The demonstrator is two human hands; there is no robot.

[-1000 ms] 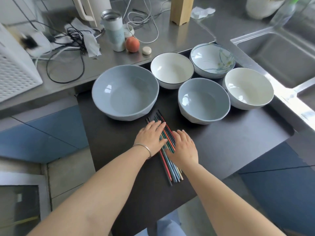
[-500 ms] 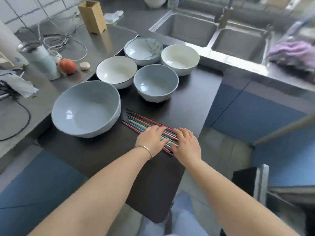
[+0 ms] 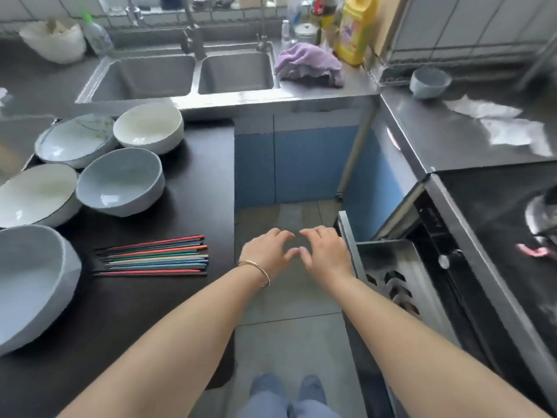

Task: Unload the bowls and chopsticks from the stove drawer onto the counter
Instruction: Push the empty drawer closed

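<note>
Several bowls stand on the black counter (image 3: 193, 182) at the left: a big blue-grey bowl (image 3: 30, 282), a white one (image 3: 33, 194), a blue-grey one (image 3: 120, 179), a patterned one (image 3: 75, 137) and a cream one (image 3: 149, 126). A bundle of coloured chopsticks (image 3: 153, 256) lies flat beside them. My left hand (image 3: 266, 251) and my right hand (image 3: 325, 251) hover over the floor between the counter and the open stove drawer (image 3: 394, 273), fingers spread, holding nothing. The drawer's visible part shows a slotted metal bottom.
A double sink (image 3: 187, 73) lies behind, with a purple cloth (image 3: 310, 66) and a yellow bottle (image 3: 355, 28) at its right. A small blue-grey bowl (image 3: 429, 82) sits on the steel counter at right. The black stove top (image 3: 497, 212) is above the drawer.
Both hands have come off the chopsticks and moved right, off the counter toward the drawer. The view has swung right; the chopsticks stay on the counter.
</note>
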